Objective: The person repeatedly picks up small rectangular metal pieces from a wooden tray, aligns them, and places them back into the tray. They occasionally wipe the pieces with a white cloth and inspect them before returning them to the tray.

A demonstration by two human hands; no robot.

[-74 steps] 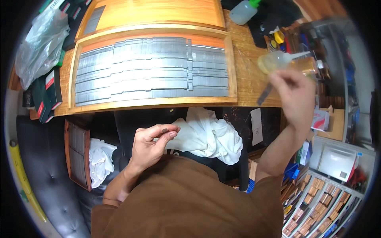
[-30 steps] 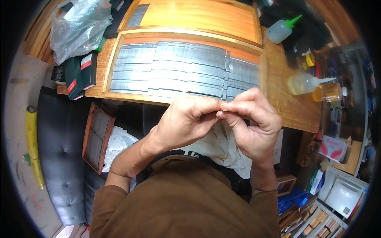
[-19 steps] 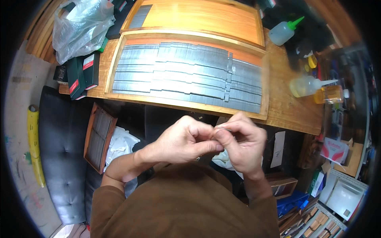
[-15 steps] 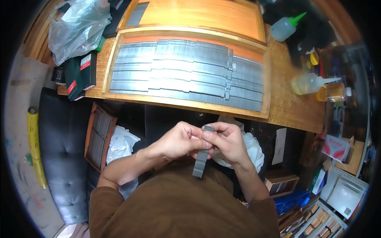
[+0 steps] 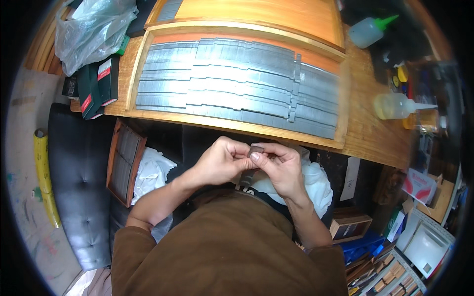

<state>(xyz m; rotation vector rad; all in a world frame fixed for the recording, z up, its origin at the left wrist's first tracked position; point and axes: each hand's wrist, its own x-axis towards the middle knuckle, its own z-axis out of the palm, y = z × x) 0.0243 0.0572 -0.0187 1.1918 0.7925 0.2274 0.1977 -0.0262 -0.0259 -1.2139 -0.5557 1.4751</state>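
Observation:
In front of my belly, both hands pinch a small stack of thin grey strips (image 5: 256,149) between thumbs and fingertips. My left hand (image 5: 224,160) is closed with its thumb and fingers at the stack's left side. My right hand (image 5: 282,167) is closed on it from the right, thumb lying across the near face. The stack's upper end shows dull brownish grey between the fingertips, and a darker length (image 5: 247,177) shows below the hands. How many strips are in it is hidden. Beyond the hands, a shallow wooden tray (image 5: 237,127) holds rows of similar grey strips, packed closely.
The tray rests on a wooden table (image 5: 377,140) with a second wooden tray (image 5: 261,12) behind. Squeeze bottles (image 5: 368,32) stand right; a plastic bag (image 5: 94,37) and dark boxes (image 5: 98,89) lie left. A smaller tray of strips (image 5: 124,160) leans below, beside white bags (image 5: 152,175).
The stack has tilted in my hands, so its long lower end, which hung toward my shirt, now shows much less. Both hands have risen slightly in view. The view has shifted a little.

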